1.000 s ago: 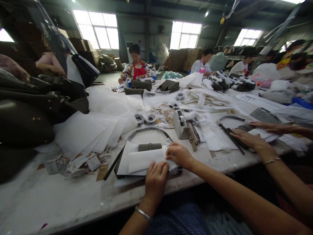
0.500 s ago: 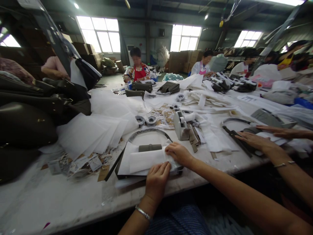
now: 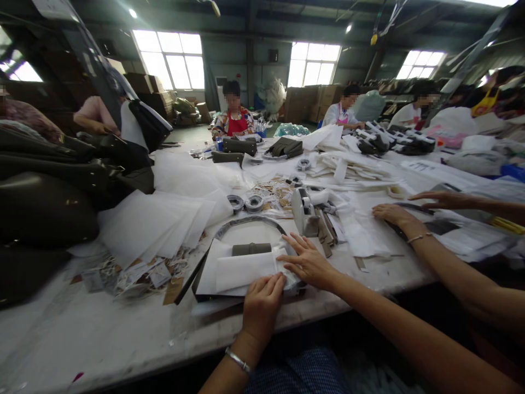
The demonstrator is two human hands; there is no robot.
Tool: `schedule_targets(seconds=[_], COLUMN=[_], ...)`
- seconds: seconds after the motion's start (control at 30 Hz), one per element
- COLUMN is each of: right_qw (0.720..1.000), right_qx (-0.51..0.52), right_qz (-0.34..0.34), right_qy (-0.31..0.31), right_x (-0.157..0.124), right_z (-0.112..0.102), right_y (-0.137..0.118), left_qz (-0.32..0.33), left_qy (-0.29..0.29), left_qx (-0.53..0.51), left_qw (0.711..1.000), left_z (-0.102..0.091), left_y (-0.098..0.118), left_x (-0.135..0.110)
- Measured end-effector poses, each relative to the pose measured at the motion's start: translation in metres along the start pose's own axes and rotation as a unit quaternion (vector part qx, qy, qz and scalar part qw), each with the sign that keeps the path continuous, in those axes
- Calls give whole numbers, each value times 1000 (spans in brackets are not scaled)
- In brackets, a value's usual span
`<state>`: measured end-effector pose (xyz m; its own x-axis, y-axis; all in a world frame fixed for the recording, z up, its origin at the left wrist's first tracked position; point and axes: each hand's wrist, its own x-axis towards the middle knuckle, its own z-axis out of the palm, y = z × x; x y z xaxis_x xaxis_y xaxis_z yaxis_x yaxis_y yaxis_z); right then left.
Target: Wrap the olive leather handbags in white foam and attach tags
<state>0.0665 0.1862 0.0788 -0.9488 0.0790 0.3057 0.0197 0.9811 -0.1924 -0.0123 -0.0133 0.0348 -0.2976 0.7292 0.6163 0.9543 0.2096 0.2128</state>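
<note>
A dark handbag (image 3: 203,290) lies flat on the table in front of me, partly covered by white wrapping sheets (image 3: 241,273). Its curved, wrapped handle (image 3: 250,220) arches away from me. An olive strip (image 3: 251,249) shows between the handle and the folded sheet. My left hand (image 3: 264,301), with a silver bangle at the wrist, has its fingers closed over the near edge of the white sheet. Fingers spread, my right hand (image 3: 307,261) rests on clear crinkled wrapping (image 3: 285,262) at the bag's right side.
A grey tape dispenser (image 3: 303,210) and tape rolls (image 3: 253,203) stand beyond the bag. White sheets (image 3: 151,219), tags (image 3: 156,273) and a pile of dark bags (image 3: 45,208) are at left. A co-worker's hands (image 3: 396,216) are over another bag at right.
My right hand has opened from a pinch at the sheet's right edge to spread fingers. My left hand has barely moved. The co-worker's hands have shifted away from me across their bag.
</note>
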Motion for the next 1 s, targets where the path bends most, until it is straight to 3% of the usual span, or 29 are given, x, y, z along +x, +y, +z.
schedule_targets(seconds=[0.17,0.4,0.63,0.77,1.0], right_qw=[994,996,977,983,988], right_qx=[46,47,196,135,83], right_qz=[46,70,84,121,114], right_qy=[84,42,25,30,59], right_x=[3,13,29,28,27], right_z=[-7,-6,9,13,20], right_y=[-5,-19,0,0,0], left_qz=[-4,-8,-7,-10,-11], left_qy=[10,15,19,16,-2], left_qx=[-1,-3,-2,-1,-2], left_qw=[1000,1000,1000,1000,1000], left_z=[-1,1,3,4,-1], left_y=[1,1,0,0,3], left_x=[1,-1,-2,-3,1])
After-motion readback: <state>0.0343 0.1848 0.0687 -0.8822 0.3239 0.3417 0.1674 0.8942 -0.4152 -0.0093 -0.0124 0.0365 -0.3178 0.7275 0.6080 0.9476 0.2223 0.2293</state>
